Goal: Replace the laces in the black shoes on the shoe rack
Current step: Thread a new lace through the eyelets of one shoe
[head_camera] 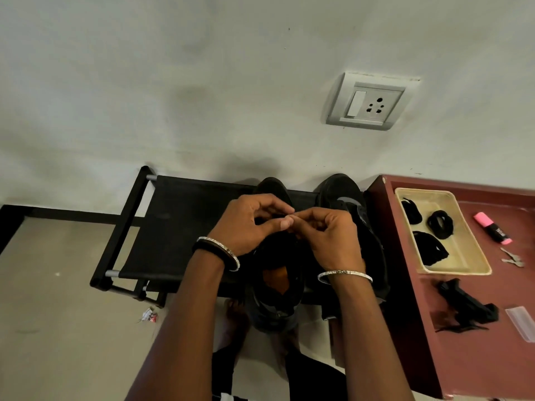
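The black shoe rack point(179, 227) spans the middle of the frame against the wall, with a dark red cabinet point(477, 357) butting up to it at the right. Two black shoes stand on the rack, right of its middle. The nearer shoe point(275, 287) sits dead centre with its long axis running up the frame, toe toward the wall and the open, orange-lined heel end toward the bottom edge. The second shoe point(344, 195) lies just beside it, to the right and parallel. On the cabinet a cream tray point(460, 270) holds coiled black laces point(440, 222), well apart from the hands.

Both hands meet over the nearer shoe, above its throat between toe and opening, so the eyelets lie directly beneath the fingertips. The left hand point(246, 224) has fingers curled, thumb and forefinger closed on what looks like a thin dark lace point(275, 216). The right hand point(330, 238) curls in to the same spot, its fingertips touching the left thumb. Whether it also grips the lace I cannot tell. Neither hand is nearer, and I judge the next threading goes straight down.
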